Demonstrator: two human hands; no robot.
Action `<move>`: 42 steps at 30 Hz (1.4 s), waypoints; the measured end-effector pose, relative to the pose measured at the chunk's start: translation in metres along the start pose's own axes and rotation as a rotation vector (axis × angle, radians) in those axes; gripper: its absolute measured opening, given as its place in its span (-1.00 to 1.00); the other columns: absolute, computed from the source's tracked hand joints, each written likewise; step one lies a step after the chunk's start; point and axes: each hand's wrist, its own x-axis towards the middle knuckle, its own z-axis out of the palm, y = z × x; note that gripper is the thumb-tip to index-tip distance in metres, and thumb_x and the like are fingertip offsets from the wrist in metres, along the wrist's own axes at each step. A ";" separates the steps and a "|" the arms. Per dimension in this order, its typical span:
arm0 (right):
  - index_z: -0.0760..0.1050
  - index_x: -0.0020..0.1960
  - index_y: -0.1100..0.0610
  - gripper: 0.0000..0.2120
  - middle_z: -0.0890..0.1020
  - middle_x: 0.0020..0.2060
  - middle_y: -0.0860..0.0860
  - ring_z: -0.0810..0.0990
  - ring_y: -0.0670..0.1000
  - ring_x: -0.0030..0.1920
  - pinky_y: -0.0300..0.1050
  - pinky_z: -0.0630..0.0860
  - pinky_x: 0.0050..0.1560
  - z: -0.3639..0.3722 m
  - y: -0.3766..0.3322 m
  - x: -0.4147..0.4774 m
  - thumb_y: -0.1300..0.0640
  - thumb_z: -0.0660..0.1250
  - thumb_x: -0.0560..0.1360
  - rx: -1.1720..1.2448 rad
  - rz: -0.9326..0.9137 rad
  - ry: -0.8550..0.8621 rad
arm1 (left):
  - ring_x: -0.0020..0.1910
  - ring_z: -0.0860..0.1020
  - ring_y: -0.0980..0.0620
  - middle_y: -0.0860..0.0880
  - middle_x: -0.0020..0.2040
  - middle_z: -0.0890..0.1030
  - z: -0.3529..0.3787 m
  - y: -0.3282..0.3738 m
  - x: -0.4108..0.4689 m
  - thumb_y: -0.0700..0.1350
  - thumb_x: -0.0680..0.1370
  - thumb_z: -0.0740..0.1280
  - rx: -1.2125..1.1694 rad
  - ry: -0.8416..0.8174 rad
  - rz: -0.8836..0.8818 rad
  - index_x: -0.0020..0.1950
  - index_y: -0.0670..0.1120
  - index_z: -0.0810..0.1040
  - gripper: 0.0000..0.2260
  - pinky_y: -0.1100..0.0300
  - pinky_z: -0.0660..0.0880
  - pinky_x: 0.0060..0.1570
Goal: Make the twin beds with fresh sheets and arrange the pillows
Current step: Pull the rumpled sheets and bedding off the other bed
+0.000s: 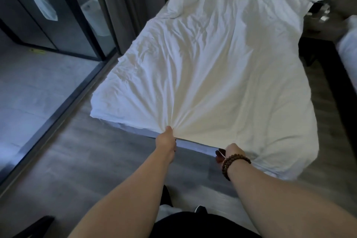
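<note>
A white sheet (222, 60) lies spread and wrinkled over the near twin bed, hanging off its right side and foot. My left hand (166, 138) grips the sheet's foot edge, and creases fan out from that grip. My right hand (230, 150), with a bead bracelet on its wrist, holds the sheet's edge further right, its fingers partly hidden under the cloth. A strip of the mattress (195, 146) shows below the edge between my hands. The second bed (348, 48) peeks in at the right edge.
Glass panels with dark frames (63, 31) and a curtain (116, 6) run along the left of the bed. A dark nightstand (318, 13) with small items stands between the beds. Wood-look floor (87, 150) lies at the bed's foot.
</note>
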 end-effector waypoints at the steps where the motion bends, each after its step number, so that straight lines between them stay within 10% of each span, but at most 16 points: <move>1: 0.34 -0.10 0.15 -0.79 0.50 -0.16 0.08 0.56 0.08 -0.24 -0.14 0.50 -0.27 0.002 0.003 -0.009 0.06 0.12 0.65 -0.052 0.005 -0.066 | -0.54 0.17 0.03 -0.01 -0.48 0.26 0.002 0.006 -0.003 0.11 0.66 0.20 0.000 0.005 0.002 -0.16 -0.14 0.42 -0.65 0.20 0.13 -0.45; 14: 0.58 0.09 0.09 -0.29 0.59 -0.27 0.00 0.50 -0.01 -0.38 -0.19 0.34 -0.37 0.073 0.033 -0.068 -0.46 -0.04 0.53 -0.246 0.218 -0.522 | -0.56 0.14 0.04 0.01 -0.56 0.22 0.012 0.040 -0.016 0.03 0.66 0.23 0.000 -0.119 -0.052 -0.22 -0.09 0.35 -0.69 0.22 0.13 -0.46; 19: 0.53 0.02 0.17 -0.71 0.64 -0.24 0.09 0.61 0.07 -0.28 -0.13 0.51 -0.23 0.123 0.038 -0.082 -0.04 0.18 0.63 0.035 -0.002 -0.272 | -0.58 0.28 0.06 0.01 -0.54 0.38 -0.009 0.049 0.001 0.05 0.66 0.24 0.064 -0.178 -0.085 -0.20 -0.11 0.46 -0.69 0.25 0.21 -0.52; 31: 0.45 -0.04 0.15 -0.76 0.60 -0.31 0.12 0.56 -0.01 -0.32 -0.18 0.35 -0.41 0.148 0.062 -0.077 -0.01 0.20 0.67 0.139 -0.187 -0.004 | -0.12 0.69 -0.16 -0.16 -0.06 0.70 -0.052 0.099 0.077 -0.18 0.61 0.36 -0.337 -0.291 -0.388 0.10 -0.20 0.64 -0.86 0.00 0.65 -0.12; 38: 0.47 0.01 0.15 -0.79 0.57 -0.31 0.08 0.55 -0.03 -0.36 -0.21 0.33 -0.43 0.138 0.049 -0.081 0.01 0.23 0.66 0.144 -0.207 0.011 | -0.36 0.52 0.13 -0.22 0.10 0.58 -0.078 0.134 0.116 -0.28 0.64 0.28 -0.416 -0.100 -0.401 -0.24 -0.04 0.42 -0.72 0.43 0.43 -0.50; 42: 0.49 0.16 0.17 -0.78 0.59 -0.22 0.10 0.54 -0.01 -0.38 -0.23 0.33 -0.48 0.145 0.047 -0.075 0.08 0.16 0.65 0.192 -0.156 0.000 | -0.16 0.48 0.05 0.00 -0.11 0.47 -0.089 0.142 0.100 -0.24 0.60 0.35 -0.378 0.021 -0.356 -0.24 -0.07 0.34 -0.71 0.25 0.54 -0.02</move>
